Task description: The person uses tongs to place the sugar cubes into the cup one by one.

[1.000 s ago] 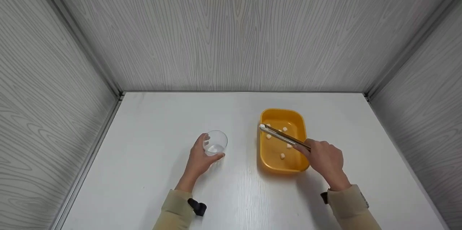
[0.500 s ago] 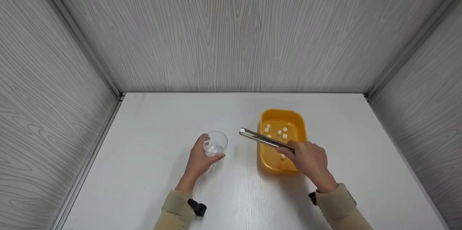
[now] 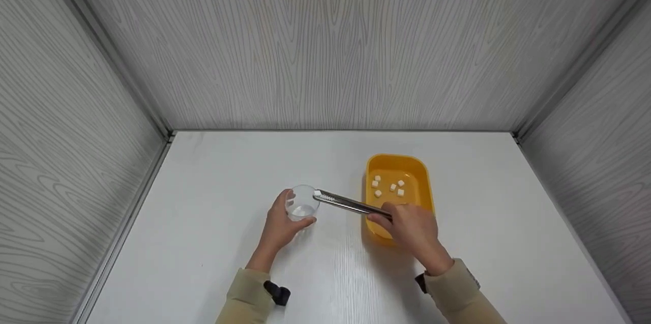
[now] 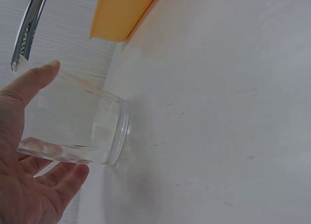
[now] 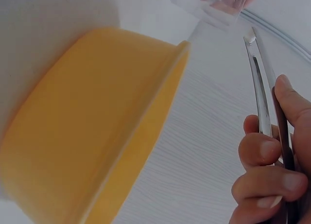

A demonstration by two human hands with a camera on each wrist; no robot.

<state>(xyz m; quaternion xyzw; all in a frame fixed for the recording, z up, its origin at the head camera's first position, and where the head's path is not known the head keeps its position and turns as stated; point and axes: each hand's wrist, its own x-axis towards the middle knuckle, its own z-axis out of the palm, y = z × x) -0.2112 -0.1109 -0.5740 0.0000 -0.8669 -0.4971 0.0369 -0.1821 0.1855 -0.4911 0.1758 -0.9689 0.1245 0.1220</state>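
Observation:
My left hand grips a clear glass that stands on the white table, thumb on one side and fingers on the other. In my right hand are metal tongs, squeezed nearly together. Their toothed tips pinch a small white cube, which sits right at the glass's right rim in the head view. In the right wrist view the cube shows between the tips. Beneath the right forearm and hand lies a yellow tray holding several more white cubes; its near right part is hidden.
The white table is bounded by grey wood-grain panels at the back and both sides. A raised wall of the yellow tray stands right of the glass, with a strip of table between them.
My right hand has carried the tongs and the pinched cube leftward from over the yellow tray to the glass's rim. My left hand and the glass have stayed in place.

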